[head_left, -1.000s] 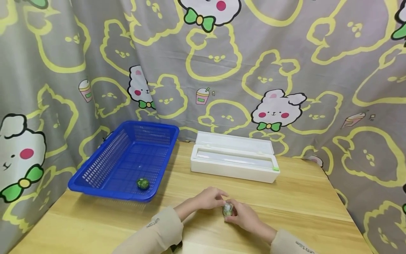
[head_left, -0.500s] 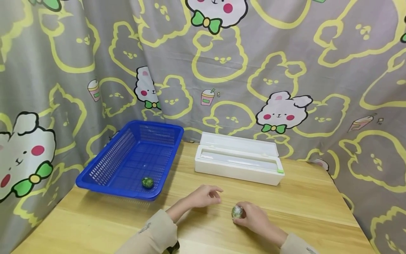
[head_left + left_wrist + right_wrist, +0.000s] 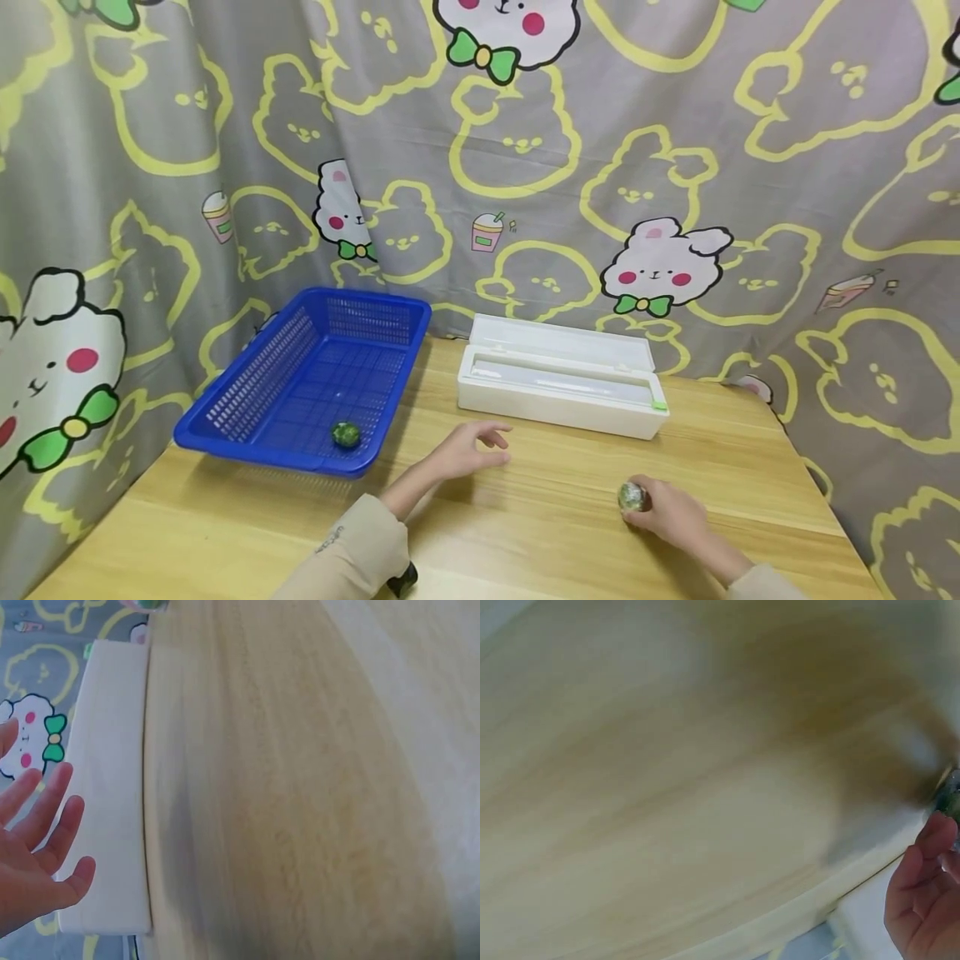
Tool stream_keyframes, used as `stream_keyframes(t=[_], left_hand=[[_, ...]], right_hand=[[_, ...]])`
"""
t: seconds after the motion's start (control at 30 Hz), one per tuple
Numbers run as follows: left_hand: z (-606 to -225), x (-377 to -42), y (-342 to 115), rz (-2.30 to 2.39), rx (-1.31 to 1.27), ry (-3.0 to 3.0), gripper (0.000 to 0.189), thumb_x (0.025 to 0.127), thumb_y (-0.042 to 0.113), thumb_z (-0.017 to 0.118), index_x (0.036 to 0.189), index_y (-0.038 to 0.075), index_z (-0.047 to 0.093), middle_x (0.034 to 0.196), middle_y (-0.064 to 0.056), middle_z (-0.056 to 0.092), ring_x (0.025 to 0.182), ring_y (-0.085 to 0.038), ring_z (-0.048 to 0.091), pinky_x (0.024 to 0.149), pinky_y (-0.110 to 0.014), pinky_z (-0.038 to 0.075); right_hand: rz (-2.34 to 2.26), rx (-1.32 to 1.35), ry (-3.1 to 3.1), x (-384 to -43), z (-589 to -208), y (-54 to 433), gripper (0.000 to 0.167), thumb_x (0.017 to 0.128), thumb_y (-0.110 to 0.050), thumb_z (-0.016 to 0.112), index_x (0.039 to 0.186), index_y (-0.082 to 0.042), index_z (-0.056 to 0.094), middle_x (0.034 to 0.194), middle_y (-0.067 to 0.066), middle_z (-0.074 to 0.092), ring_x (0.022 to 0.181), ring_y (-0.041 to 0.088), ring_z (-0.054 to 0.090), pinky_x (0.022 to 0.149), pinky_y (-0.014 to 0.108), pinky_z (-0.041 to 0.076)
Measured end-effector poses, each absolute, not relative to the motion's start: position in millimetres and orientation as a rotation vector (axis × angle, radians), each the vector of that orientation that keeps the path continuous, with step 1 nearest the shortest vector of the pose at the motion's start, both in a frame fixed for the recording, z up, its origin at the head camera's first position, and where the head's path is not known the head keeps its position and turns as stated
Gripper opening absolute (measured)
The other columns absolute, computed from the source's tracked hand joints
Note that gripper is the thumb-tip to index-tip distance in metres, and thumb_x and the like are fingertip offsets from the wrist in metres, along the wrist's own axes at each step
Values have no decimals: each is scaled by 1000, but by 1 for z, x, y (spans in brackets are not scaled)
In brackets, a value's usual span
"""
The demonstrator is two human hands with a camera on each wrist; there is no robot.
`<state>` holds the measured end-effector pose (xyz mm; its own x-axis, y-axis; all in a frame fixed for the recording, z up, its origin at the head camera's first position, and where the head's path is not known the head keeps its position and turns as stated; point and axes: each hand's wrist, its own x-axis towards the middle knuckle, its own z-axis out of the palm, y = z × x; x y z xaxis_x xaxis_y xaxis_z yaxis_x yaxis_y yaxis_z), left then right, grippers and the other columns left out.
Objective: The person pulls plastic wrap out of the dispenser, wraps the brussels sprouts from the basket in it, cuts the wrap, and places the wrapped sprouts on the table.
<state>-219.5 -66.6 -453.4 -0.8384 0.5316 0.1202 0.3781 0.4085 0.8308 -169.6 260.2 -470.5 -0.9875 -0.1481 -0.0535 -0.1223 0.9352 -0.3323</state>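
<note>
- In the lower right of the head view, the right hand [image 3: 671, 512] pinches a small shiny ball [image 3: 632, 497], mottled green with a whitish patch; thumb and fingers close on its near and far sides; whether the ball touches the table [image 3: 525, 542] cannot be told;
- in the right wrist view, that hand sits at the lower right; its fingertips meet the ball, which the right edge of the frame cuts off;
- just below the centre of the head view, the left hand [image 3: 461, 450] has hold of nothing; its fingers are loosely bent, with the thumb apart from them; in the left wrist view its fingers are spread at the left edge, in front of the white box [image 3: 558, 412];
- that box lies right of centre in the head view, its lid [image 3: 562, 343] raised at the back; a green tab [image 3: 658, 406] marks its right end;
- at the left, a blue basket [image 3: 315, 392] stands on the table; a second green ball [image 3: 346, 434] lies in its near right corner;
- a grey curtain [image 3: 420, 108] with yellow outlines and white rabbits fills the upper frame; beige sleeves [image 3: 352, 550] reach in from the bottom edge.
</note>
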Motion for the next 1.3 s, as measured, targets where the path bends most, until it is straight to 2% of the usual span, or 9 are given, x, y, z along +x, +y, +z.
stream_keyframes(t=[0.33,0.6,0.8,0.9,1.03,1.17,1.3], left_hand=[[-457,-221,-67,1476,746,2487,44,82,18,65,123,3,54,95,-8,67,95,-25,56,76,-36,44],[-458,-224,-71,1551,677,2483,45,81,20,66,122,5,54,95,-6,67,98,-27,56,76,-39,46],[-456,-228,-73,1591,696,2528,41,82,17,65,120,5,56,92,-5,67,94,-23,57,77,-38,46],[-457,-231,-73,1620,711,2561,39,81,13,65,117,2,57,79,-1,61,80,-16,54,70,-30,45],[-455,-236,-74,1711,618,2606,35,79,9,67,112,-2,60,64,2,40,60,-8,38,56,-20,35],[-451,-244,-75,1878,474,2643,30,78,5,67,107,-3,63,64,1,34,57,-8,32,51,-19,29],[-449,-251,-78,2003,385,2692,26,77,3,67,102,-2,65,68,-1,34,64,-12,33,57,-22,30]], right_hand=[[-527,-112,2953,-187,-461,299,54,72,-30,75,113,0,57,86,7,63,72,18,54,56,33,40],[-555,-147,2956,-208,-460,314,55,76,-23,72,118,5,52,99,22,62,85,30,58,66,44,45],[-540,-120,2953,-221,-459,315,52,79,-16,69,120,8,49,106,27,58,91,38,57,72,51,44],[-521,-95,2953,-226,-459,317,52,79,-13,68,119,12,47,103,28,58,90,38,57,72,51,44],[-498,-78,2933,-234,-457,321,49,79,-11,68,114,15,46,98,26,58,87,35,56,73,51,44],[-525,-88,2900,-238,-455,324,49,73,-6,69,111,15,46,98,27,58,89,38,56,77,54,43],[-567,-98,2881,-234,-455,325,61,71,-7,71,119,17,41,107,34,53,96,46,52,81,56,40]])
